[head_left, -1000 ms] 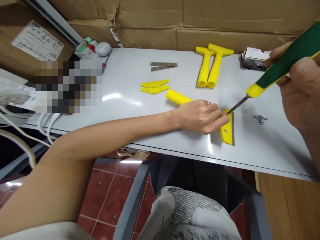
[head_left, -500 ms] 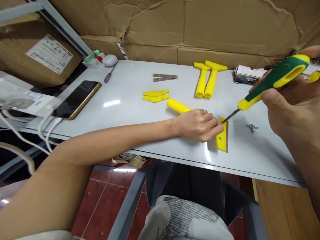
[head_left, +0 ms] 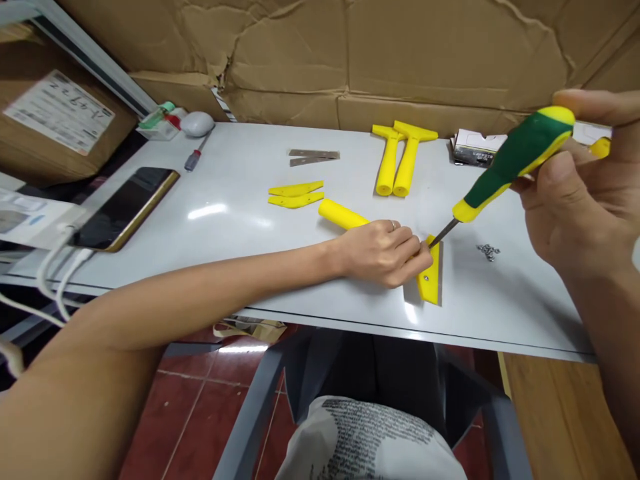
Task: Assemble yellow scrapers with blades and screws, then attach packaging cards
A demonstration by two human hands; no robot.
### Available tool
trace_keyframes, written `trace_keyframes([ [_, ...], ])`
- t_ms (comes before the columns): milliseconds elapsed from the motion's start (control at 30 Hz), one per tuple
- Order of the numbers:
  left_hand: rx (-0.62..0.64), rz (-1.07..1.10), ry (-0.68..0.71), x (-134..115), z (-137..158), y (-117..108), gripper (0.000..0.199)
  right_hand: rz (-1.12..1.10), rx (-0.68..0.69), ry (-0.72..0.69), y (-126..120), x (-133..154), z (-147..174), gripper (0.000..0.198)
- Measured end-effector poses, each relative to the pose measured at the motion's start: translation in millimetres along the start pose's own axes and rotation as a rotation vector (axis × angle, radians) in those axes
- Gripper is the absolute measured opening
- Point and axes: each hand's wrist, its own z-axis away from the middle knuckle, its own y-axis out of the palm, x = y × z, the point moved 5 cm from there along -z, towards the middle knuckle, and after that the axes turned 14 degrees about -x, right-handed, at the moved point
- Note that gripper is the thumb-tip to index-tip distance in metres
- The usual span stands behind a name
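Note:
My left hand (head_left: 385,252) is closed round the yellow scraper (head_left: 343,213), pressing it on the table. The handle sticks out on the left, the head on the right, with a thin blade along the head's right edge. One screw shows in the head. My right hand (head_left: 580,200) has thumb and fingertips on the green and yellow handle of a screwdriver (head_left: 517,157). Its tilted shaft runs down to the upper part of the scraper head, where left fingers hide the tip. A small pile of screws (head_left: 488,252) lies right of the scraper.
Two yellow scraper handles (head_left: 407,160), two metal blades (head_left: 314,157) and two yellow cover plates (head_left: 296,194) lie farther back. A phone (head_left: 127,207) with white cables, a small screwdriver (head_left: 194,159) and a white mouse (head_left: 197,124) are left. Cardboard (head_left: 290,60) stands behind.
The view has shifted, so the table things appear farther left. My right fingers have loosened and changed position on the screwdriver handle, which has turned. My left hand still holds the scraper.

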Motion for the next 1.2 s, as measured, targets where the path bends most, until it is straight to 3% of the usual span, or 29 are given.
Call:
trace_keyframes([
  [167, -0.009, 0.036, -0.015, 1, -1, -1, 0.020, -0.146, 0.105, -0.063, 12, 9, 1, 0.053],
  [333, 0.007, 0.028, 0.002, 1, -1, -1, 0.024, -0.125, -0.006, -0.211, 7, 16, 1, 0.050],
  [533, -0.002, 0.024, 0.003, 1, -1, -1, 0.020, -0.103, 0.103, -0.004, 14, 23, 10, 0.046],
  [667, -0.003, 0.077, -0.054, 3, 3, 4, 0.020, -0.103, 0.076, -0.032, 16, 32, 14, 0.051],
  [800, 0.080, 0.202, -0.268, 10, 16, 15, 0.021, 0.054, 0.100, -0.061, 17, 32, 18, 0.067],
  [933, 0.252, 0.349, -0.316, 8, 25, 29, 0.010, 0.034, 0.107, -0.073, 15, 25, 22, 0.075],
  [1067, 0.358, 0.518, -0.365, 14, 22, 33, 0.032, 0.054, 0.125, -0.047, 14, 16, 25, 0.071],
  [1200, 0.394, 0.589, -0.349, 25, 15, 7, 0.058, 0.028, 0.151, -0.119, 15, 19, 29, 0.072],
])
